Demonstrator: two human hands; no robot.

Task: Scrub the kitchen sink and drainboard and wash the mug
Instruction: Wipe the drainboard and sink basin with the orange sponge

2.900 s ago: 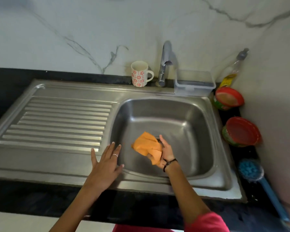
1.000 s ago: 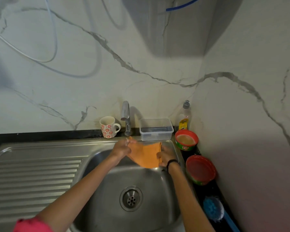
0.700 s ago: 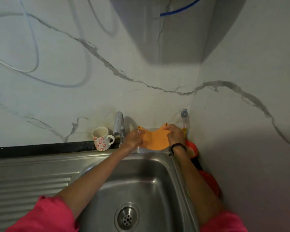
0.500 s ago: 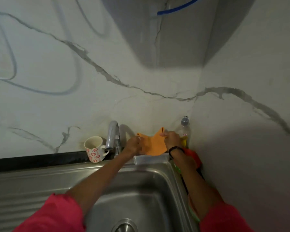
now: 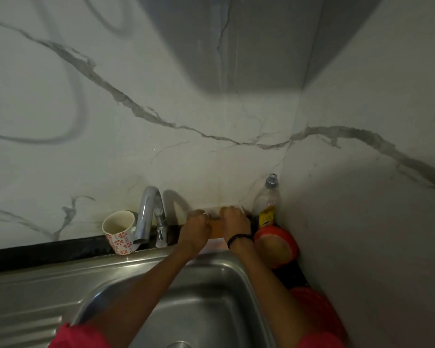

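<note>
Head view: both hands' curled fingers (image 5: 226,214) pinch a blurred orange cloth (image 5: 216,231) behind the sink (image 5: 211,310).

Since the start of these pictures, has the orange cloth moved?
Yes. The orange cloth has gone from down in the sink basin up to the back ledge, right of the tap, held between both hands beside the soap bottle.
</note>
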